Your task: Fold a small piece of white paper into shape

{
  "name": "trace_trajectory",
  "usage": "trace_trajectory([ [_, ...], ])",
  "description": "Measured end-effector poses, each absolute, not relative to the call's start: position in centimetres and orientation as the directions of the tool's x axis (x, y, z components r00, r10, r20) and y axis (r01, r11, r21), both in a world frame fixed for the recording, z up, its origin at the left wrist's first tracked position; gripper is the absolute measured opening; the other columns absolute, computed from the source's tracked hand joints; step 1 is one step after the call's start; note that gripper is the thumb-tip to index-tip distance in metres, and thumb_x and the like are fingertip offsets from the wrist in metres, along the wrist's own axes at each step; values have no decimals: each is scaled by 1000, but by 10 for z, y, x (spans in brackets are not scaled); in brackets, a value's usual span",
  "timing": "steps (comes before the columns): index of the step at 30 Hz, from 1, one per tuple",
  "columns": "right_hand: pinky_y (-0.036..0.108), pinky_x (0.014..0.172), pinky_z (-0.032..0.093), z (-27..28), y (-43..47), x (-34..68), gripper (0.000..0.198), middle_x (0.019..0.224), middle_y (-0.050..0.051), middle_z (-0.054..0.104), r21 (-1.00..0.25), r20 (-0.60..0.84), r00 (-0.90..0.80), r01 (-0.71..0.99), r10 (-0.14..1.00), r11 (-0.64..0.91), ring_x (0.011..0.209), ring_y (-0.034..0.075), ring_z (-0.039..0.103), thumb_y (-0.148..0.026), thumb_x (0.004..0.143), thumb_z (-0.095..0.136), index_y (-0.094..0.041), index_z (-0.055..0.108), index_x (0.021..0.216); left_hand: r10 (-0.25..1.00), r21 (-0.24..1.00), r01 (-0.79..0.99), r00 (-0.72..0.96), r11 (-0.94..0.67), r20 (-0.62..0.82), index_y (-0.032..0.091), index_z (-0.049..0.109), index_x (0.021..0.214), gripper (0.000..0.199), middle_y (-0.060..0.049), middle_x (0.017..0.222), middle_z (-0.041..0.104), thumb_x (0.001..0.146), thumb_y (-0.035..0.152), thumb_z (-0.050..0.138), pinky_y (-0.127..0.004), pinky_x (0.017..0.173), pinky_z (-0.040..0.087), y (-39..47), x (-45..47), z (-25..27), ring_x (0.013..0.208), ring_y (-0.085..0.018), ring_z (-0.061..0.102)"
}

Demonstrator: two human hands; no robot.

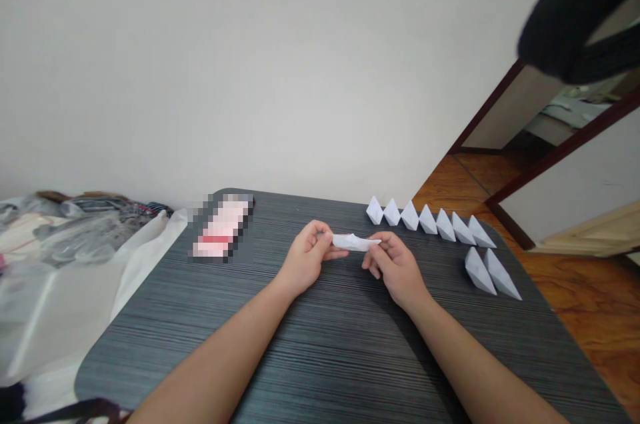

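Observation:
A folded white paper boat point(353, 243) is held level above the dark table, stretched between my two hands. My left hand point(309, 256) is closed on its left end, thumb on the near side and fingers behind. At the right tip, my right hand point(395, 265) pinches the paper between thumb and index finger, the other fingers curled below. To the right stands a row of several finished-looking white paper boats point(410, 216), with two more paper boats point(481, 271) side by side nearer to me.
The dark wood-grain table point(320, 357) has rounded corners and meets a pale wall. A blurred-out, phone-like pink rectangle point(220, 227) lies at its far left. Plastic-wrapped items point(75, 231) are heaped beyond the left edge. Wooden floor point(575, 284) and a doorway lie to the right.

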State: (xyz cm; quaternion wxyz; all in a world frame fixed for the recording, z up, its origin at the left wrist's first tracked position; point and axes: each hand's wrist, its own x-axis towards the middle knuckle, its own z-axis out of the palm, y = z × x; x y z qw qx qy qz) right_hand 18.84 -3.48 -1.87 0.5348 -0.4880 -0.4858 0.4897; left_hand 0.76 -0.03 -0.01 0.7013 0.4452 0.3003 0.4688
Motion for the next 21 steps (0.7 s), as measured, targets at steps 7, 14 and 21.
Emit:
trace_trajectory([
  [7, 23, 42, 32, -13, -38, 190, 22, 60, -1, 59, -994, 42, 27, 97, 999, 39, 44, 9, 42, -39, 84, 56, -18, 58, 90, 915, 896, -408, 404, 176, 5, 17, 43, 85, 25, 0, 81, 64, 81, 36, 60, -40, 83, 54, -2, 8, 1, 84, -15, 65],
  [14, 24, 43, 32, -13, -35, 191, 22, 58, -1, 57, -991, 81, 91, 113, 993, 70, 43, 10, 42, -39, 87, 51, -19, 54, 77, 893, 894, -383, 447, 231, -39, 17, 44, 85, 30, -2, 83, 64, 78, 40, 63, -40, 82, 53, -1, 7, 0, 78, -16, 66],
  [21, 26, 57, 39, -10, -38, 195, 20, 63, 1, 59, -893, 200, 21, 414, 980, 174, 59, 15, 53, -33, 89, 48, -20, 58, 77, 892, 991, -127, 452, 37, 24, 15, 51, 108, 38, -5, 82, 66, 78, 37, 61, -30, 72, 51, -4, 5, -2, 71, -16, 65],
])
